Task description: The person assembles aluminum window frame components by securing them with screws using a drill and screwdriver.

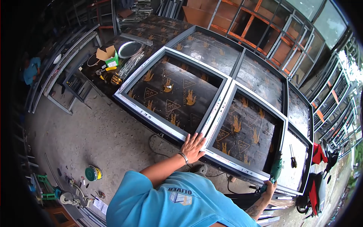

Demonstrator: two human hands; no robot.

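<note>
My left hand [193, 147] lies flat, fingers spread, on the near edge of a metal window frame [151, 118], where two framed sections meet. White protective film with printing covers part of the frame. My right hand [268, 188] is wrapped around the handle of a green power drill [277, 166], which stands over the frame's near right part. Its tip is hard to make out. A screwdriver [293, 161] with a dark handle lies on a white panel to the right of the drill.
On the table's left end are an open box [109, 56], a round ribbed tray [129, 49] and a yellow-black tape measure [116, 79]. A green bucket [93, 173] stands on the floor. Metal frames [336, 94] lean at right, near a red motorbike [314, 193]. Another person [31, 70] is at far left.
</note>
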